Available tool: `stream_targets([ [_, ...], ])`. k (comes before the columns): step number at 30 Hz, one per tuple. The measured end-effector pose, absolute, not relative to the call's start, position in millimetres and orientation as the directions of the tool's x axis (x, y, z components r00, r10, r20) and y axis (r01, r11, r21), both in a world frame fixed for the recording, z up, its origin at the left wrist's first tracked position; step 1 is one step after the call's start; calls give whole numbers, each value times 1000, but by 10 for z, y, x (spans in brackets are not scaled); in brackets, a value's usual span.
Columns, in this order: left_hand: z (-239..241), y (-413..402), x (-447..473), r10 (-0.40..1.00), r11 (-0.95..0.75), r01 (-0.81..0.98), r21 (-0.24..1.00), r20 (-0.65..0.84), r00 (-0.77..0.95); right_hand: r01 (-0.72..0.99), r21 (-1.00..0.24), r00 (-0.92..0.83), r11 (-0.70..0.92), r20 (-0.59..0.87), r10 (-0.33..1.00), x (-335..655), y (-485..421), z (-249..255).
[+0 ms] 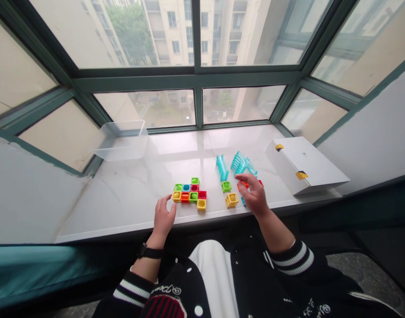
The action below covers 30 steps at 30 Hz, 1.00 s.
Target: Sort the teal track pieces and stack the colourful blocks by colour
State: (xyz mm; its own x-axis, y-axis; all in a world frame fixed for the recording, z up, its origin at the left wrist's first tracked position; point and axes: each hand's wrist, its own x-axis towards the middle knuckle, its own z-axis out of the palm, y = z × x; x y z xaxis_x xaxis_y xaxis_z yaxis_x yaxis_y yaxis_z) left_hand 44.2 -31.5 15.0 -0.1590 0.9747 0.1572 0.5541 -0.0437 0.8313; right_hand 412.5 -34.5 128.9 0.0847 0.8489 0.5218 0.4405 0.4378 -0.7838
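Observation:
My left hand (pixel 165 215) rests at the left end of a flat cluster of joined toy cube blocks (pixel 189 192), its thumb and fingers apart. The fingertips are at the yellow block (pixel 176 196), and I cannot tell whether they touch it. The cluster mixes green, blue, red, orange and yellow. My right hand (pixel 253 194) hovers over loose blocks with its thumb and fingers apart. Beneath it show parts of an orange block (pixel 242 185), a red one (pixel 261 183) and a blue one (pixel 243 202). Left of that hand lie a yellow cube (pixel 232 200) and a green cube (pixel 226 186).
Clear teal track pieces (pixel 222 167), one of them curved (pixel 238 163), lie behind the loose blocks. A transparent plastic bin (pixel 123 141) stands at the back left of the white sill (pixel 123 190). To the right is a white box (pixel 305 163) with yellow tabs. Windows enclose the far side.

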Motion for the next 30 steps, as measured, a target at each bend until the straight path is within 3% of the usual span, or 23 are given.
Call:
stream_targets([
  [4, 71, -213, 299, 972, -171, 748, 641, 235, 21, 422, -783, -316, 457, 345, 884, 3666, -429, 1126],
  [9, -94, -151, 376, 975, -217, 734, 644, 184, 127, 575, -731, -508, 367, 32, 861, 3344, -517, 803],
  [18, -183, -222, 457, 970, -244, 718, 653, 182, 164, 749, -612, -463, 253, -209, 861, 3105, -585, 483],
  [30, -78, -442, 644, 974, -224, 762, 608, 152, 165, 798, -581, -359, 160, -246, 900, 3173, -531, 322],
])
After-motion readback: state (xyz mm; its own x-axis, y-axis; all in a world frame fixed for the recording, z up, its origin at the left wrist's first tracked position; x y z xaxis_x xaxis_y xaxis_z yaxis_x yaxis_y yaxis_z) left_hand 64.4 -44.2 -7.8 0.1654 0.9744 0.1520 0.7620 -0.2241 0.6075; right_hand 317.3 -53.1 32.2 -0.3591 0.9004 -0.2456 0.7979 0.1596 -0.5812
